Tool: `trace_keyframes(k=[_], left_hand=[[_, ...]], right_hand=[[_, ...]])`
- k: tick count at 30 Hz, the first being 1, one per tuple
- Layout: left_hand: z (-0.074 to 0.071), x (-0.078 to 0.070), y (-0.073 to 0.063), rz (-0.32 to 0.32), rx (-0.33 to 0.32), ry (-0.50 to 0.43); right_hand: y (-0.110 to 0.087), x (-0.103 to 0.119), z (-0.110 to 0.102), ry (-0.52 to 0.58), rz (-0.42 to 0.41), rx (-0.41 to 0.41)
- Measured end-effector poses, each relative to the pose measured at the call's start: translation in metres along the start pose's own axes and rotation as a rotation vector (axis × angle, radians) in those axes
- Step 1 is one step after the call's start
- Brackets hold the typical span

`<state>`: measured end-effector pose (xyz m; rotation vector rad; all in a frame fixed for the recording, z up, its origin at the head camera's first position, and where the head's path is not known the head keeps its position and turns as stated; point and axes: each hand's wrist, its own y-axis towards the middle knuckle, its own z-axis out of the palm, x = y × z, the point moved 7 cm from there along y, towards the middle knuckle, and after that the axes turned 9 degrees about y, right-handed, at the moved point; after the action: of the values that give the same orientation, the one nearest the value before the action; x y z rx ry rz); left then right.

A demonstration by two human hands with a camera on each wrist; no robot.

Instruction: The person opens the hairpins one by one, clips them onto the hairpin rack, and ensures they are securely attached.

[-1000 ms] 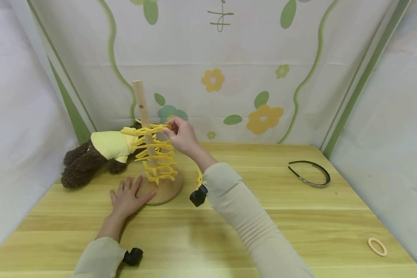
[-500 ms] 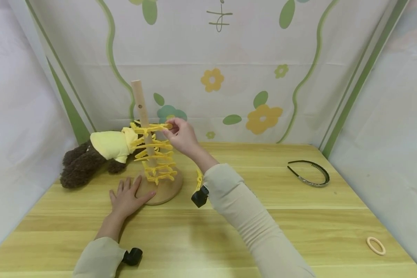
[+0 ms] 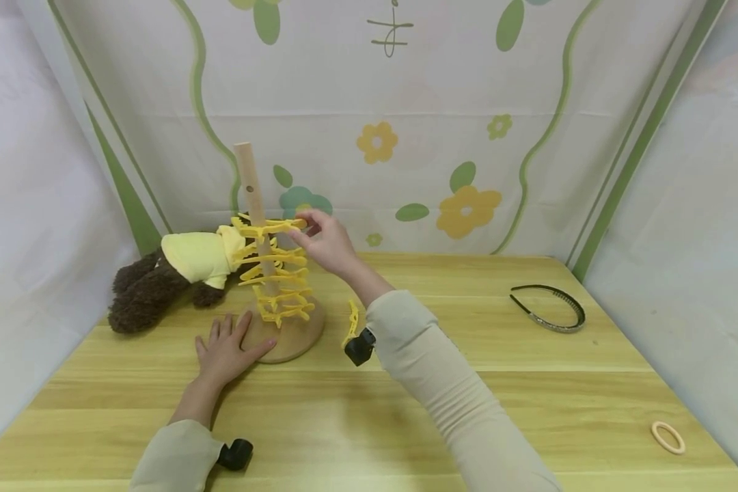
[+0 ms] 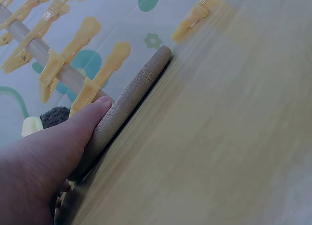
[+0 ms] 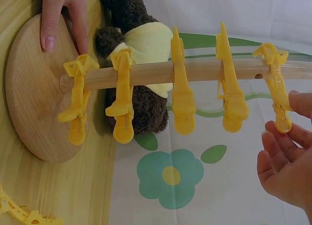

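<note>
Several yellow plastic clothes pegs [image 5: 183, 98] are clamped one above another on an upright wooden post [image 3: 249, 184]. At the topmost peg [image 5: 277, 88], my right hand [image 3: 327, 240] pinches the handle end between thumb and fingertips, while the peg's jaws lie around the post. My left hand [image 3: 224, 352] is spread with straight fingers at the round wooden base [image 3: 292, 342], its thumb resting on the base's top. In the left wrist view, the thumb [image 4: 100, 110] lies at the base's edge.
Another yellow peg [image 3: 352, 321] lies on the wooden table right of the base. A brown plush toy in a yellow shirt [image 3: 190, 256] lies behind the post, to the left. Farther right are a black headband [image 3: 556, 324] and a small beige ring [image 3: 667, 437].
The topmost peg has shifted right on the post and now extends less far to the left. My right hand has edged slightly right with it. The left hand stays in place.
</note>
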<state>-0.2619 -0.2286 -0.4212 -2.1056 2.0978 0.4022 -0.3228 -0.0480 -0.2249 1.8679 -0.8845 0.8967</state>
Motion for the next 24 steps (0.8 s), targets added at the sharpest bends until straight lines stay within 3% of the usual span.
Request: trace_keyframes(k=[24], left_hand=[[-0.0003, 0.0014, -0.0005, -0.004, -0.004, 0.009]], right_hand=[[0.0011, -0.0008, -0.0067, -0.008, 0.004, 0.037]])
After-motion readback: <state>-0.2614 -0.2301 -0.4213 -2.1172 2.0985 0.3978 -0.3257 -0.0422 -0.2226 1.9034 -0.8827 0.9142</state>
